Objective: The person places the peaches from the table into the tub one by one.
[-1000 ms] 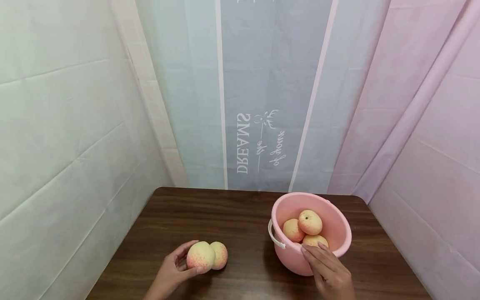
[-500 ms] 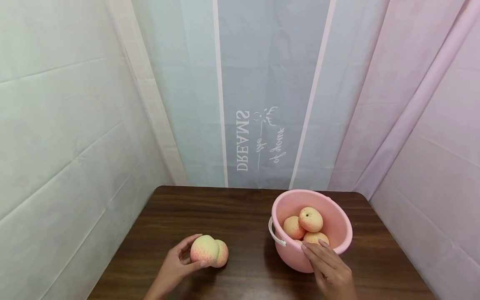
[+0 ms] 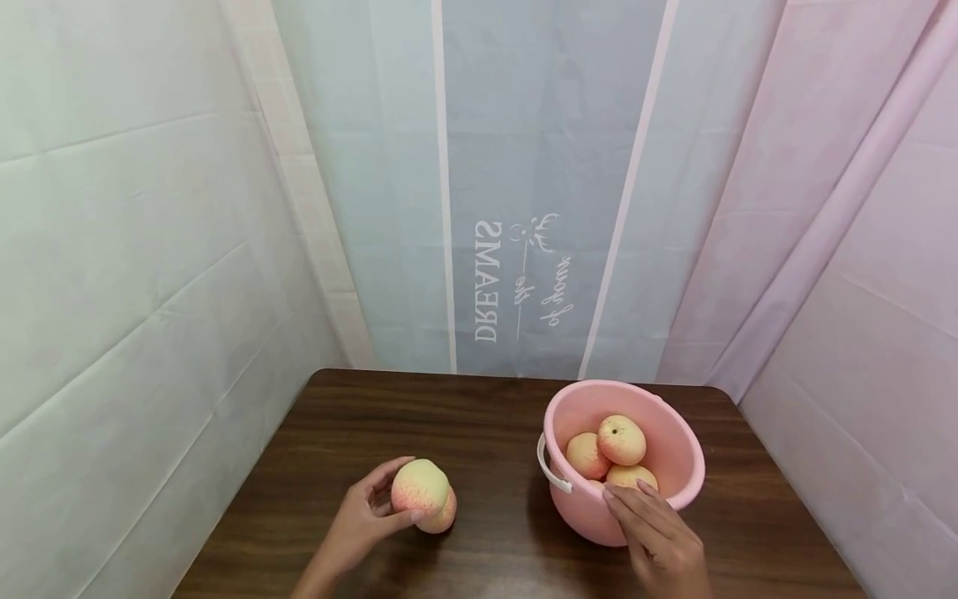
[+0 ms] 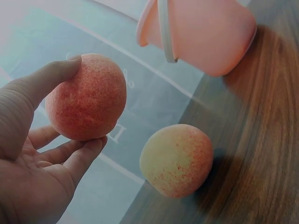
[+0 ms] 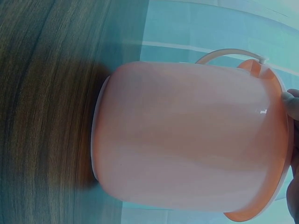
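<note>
My left hand (image 3: 358,517) pinches a yellow-and-red peach (image 3: 421,487) between thumb and fingertips. In the left wrist view this peach (image 4: 88,98) shows its red side, raised off the table. A second peach (image 4: 176,161) sits on the wood beside it, partly covered by the held one in the head view. On the right stands a pink bucket (image 3: 582,514) with several peaches (image 3: 622,440) inside. My right hand (image 3: 662,541) grips the near rim of the bucket; the right wrist view catches only a little of the hand, at the rim.
A dark brown wooden table (image 3: 441,416) carries everything. The bucket's white handle (image 3: 552,467) hangs down on its left side. Behind the table hangs a grey-blue curtain (image 3: 524,166) with white lettering, and pale cloth walls (image 3: 150,249) stand to either side.
My left hand has moved the held peach slightly right and away from me, so it now overlaps more of the second peach. The right hand and the bucket have stayed in place.
</note>
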A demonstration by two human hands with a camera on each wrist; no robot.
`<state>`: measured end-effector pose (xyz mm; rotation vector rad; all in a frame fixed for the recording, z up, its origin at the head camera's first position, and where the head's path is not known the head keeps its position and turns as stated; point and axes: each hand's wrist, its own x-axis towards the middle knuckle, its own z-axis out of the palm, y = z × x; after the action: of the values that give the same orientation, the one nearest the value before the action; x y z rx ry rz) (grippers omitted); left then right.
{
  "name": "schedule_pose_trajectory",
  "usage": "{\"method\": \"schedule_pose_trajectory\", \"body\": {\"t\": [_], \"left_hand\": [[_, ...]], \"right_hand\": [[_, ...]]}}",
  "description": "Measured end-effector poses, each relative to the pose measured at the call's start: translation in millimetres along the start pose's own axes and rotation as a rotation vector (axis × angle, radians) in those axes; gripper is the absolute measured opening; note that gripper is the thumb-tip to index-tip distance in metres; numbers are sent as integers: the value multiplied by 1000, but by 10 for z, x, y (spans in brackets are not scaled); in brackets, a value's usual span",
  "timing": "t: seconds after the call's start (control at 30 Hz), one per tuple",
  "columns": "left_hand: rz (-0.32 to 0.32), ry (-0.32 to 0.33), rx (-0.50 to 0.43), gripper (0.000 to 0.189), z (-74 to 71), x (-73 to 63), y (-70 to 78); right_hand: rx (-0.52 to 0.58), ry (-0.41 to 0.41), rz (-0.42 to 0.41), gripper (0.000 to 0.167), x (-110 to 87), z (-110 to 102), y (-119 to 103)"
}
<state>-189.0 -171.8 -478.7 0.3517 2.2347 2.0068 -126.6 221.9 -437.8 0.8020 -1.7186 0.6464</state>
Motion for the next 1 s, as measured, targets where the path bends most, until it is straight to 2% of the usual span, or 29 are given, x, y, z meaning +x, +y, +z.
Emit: {"method": "schedule_pose_trajectory", "body": {"t": [0.5,0.6,1.0], "left_hand": [[18,-31,-18,68,186,111,113],[31,-43,-14,68,203,128,126],[50,-107,-48,67,267,242,210]], "right_hand": [[7,1,-16,28,12,-1,8],[1,-11,-8,29,-3,-5,14],[9,28,-35,27,-1,26,21]]}}
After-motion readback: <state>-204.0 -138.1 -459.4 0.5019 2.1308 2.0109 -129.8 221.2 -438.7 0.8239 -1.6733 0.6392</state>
